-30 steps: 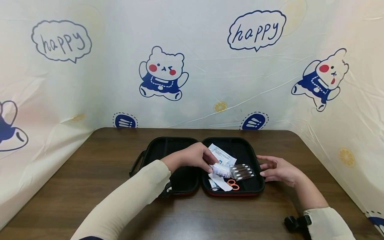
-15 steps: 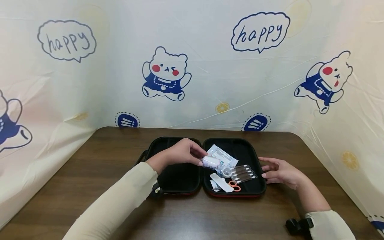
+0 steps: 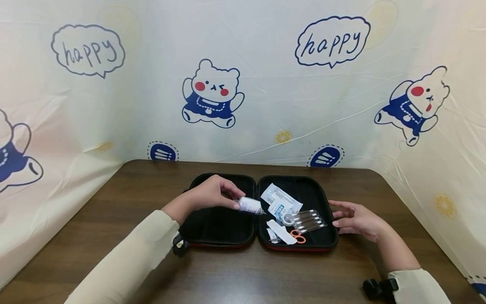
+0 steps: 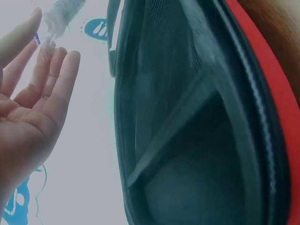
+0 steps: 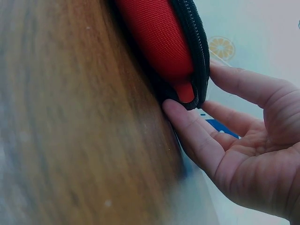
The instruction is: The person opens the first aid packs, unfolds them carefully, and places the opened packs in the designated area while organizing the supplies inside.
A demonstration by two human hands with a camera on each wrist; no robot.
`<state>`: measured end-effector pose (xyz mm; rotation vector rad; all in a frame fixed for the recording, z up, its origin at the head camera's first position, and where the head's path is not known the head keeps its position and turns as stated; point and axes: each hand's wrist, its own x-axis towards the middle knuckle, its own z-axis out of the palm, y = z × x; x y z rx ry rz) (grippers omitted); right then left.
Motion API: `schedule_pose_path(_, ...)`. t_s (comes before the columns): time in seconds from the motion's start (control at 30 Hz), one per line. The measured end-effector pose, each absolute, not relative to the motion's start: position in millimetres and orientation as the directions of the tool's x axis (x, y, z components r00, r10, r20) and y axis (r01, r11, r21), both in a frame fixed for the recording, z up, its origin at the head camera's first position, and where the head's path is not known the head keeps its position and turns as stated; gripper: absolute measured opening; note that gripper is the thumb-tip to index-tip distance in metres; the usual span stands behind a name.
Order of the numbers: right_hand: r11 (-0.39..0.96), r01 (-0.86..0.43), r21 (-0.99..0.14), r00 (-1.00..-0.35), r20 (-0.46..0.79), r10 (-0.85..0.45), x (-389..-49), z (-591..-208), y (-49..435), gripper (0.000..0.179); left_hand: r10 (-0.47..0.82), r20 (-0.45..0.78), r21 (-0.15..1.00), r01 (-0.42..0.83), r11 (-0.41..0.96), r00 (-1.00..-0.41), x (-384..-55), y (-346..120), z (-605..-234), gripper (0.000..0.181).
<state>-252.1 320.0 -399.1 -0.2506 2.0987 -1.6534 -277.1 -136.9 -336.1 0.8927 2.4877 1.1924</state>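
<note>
In the head view my left hand [image 3: 212, 195] pinches a small white roll in a clear wrapper [image 3: 250, 205], like a rolled bandage. It is above the left half of an open black case [image 3: 224, 228], near the hinge. The left wrist view shows the wrapped roll [image 4: 63, 18] at the fingertips. My right hand [image 3: 358, 219] touches the outer right side of the case, its fingers spread along the wall. Up close, the right wrist view has those fingers [image 5: 192, 131] at the red shell [image 5: 159, 37] and its zipper edge.
The case's right half holds white packets [image 3: 282, 198], a white tape ring [image 3: 287, 219], a clear pack of cotton swabs [image 3: 310, 221], orange-handled scissors [image 3: 298, 237] and a white strip [image 3: 281, 232]. A brown wooden table [image 3: 133, 202] lies beneath, with a printed cloth [image 3: 265, 50] behind.
My left hand has lifted the wrapped roll from among the right half's contents and carried it left over the hinge, uncovering the tape ring and packets. The right hand stays at the case's side.
</note>
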Motion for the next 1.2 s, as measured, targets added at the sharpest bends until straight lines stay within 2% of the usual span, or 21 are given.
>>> schedule_pose_path(0.2, 0.274, 0.129, -0.953, -0.884, -0.236, -0.405, -251.2, -398.2, 319.5, 0.079, 0.594, 0.047, 0.78, 0.401, 0.481, -0.803, -272.4, -157.0, -332.7, 0.027)
schedule_pose_path(0.5, 0.273, 0.133, -0.953, -0.886, -0.237, -0.398, -250.7, -397.9, 318.8, 0.079, 0.504, 0.006, 0.809, 0.301, 0.505, -0.864, -267.4, -195.1, -331.6, 0.028)
schedule_pose_path(0.7, 0.271, 0.13, -0.954, -0.886, -0.234, -0.401, -250.8, -398.3, 319.0, 0.078, 0.503, 0.012, 0.809, 0.304, 0.503, -0.864, -268.6, -217.1, -336.4, 0.027)
schedule_pose_path(1.2, 0.259, 0.135, -0.956, -0.887, -0.233, -0.399, -250.2, -397.9, 318.6, 0.079, 0.413, -0.129, 0.714, 0.204, 0.669, -0.902, -268.1, -254.8, -341.2, 0.027)
